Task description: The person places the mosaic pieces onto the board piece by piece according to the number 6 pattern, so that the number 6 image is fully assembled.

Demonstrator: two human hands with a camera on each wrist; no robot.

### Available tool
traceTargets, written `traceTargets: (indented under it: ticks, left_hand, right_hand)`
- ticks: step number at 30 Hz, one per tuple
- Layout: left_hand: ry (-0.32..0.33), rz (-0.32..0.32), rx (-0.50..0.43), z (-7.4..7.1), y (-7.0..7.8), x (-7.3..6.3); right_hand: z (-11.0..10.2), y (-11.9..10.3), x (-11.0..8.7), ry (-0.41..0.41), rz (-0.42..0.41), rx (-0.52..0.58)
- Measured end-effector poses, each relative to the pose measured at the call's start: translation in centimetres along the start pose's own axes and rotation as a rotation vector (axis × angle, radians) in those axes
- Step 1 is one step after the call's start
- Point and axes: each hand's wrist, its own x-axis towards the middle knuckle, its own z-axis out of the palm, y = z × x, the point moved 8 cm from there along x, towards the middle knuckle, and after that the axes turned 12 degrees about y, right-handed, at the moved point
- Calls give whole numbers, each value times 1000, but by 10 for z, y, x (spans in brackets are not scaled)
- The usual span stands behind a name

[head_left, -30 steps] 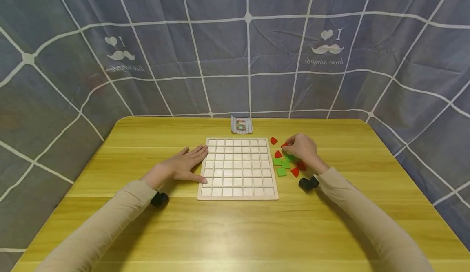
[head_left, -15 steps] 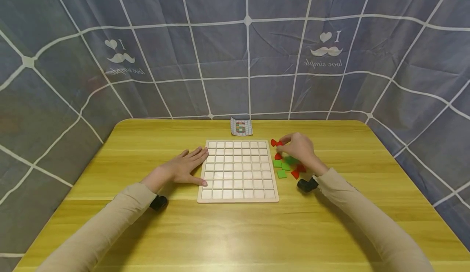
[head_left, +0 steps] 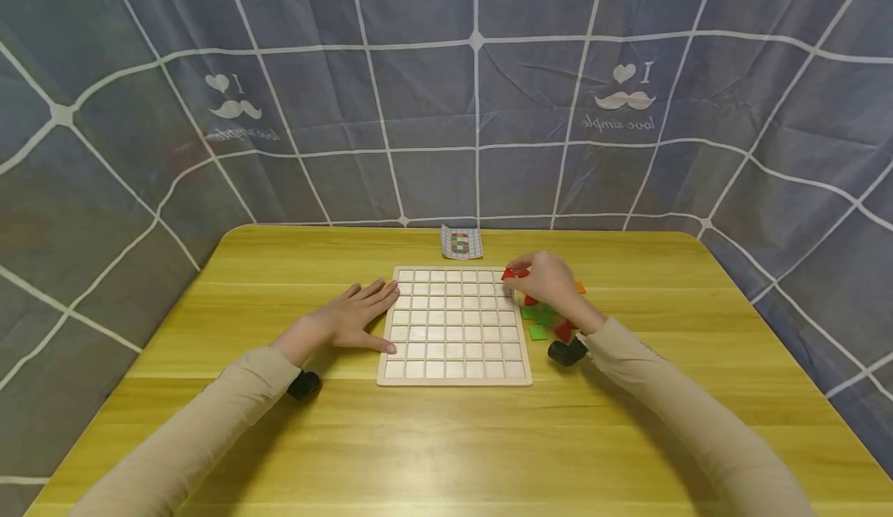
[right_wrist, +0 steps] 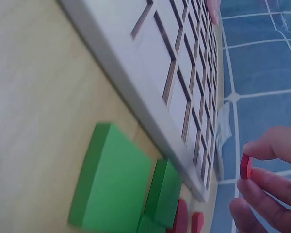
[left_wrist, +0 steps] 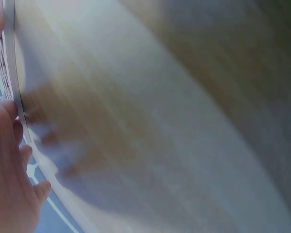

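A pale wooden board (head_left: 458, 329) with a grid of square cells lies at the middle of the table. My left hand (head_left: 357, 317) rests on its left edge, fingers spread and straight. Between thumb and fingers my right hand (head_left: 546, 280) pinches a small red quarter-round piece (right_wrist: 244, 166), held above the board's far right corner. Below that hand, several green square tiles (right_wrist: 114, 182) and red pieces (head_left: 563, 331) lie beside the board's right edge, partly hidden by the hand. In the left wrist view the left fingers (left_wrist: 12, 165) touch the board's rim.
A small printed card (head_left: 460, 243) with a coloured grid pattern lies behind the board, near the back curtain (head_left: 432, 114). An orange piece (head_left: 580, 287) shows to the right of the right hand. The yellow wooden table (head_left: 446, 447) extends toward me.
The right hand has picked up a red piece from the pile and carried it left, to the board's far right corner. The left hand has stayed on the board's edge.
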Motion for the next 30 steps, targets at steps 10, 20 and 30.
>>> traceTargets:
  ticks: [10, 20, 30]
  left_hand:
    - [-9, -3, 15, 1, -1, 0]
    - [-9, -6, 12, 2, -2, 1]
    - [-14, -11, 12, 3, -2, 0]
  right_hand:
    - [19, -20, 6, -49, -24, 22]
    - [39, -32, 7, -115, -15, 38]
    - [55, -37, 7, -161, -17, 60]
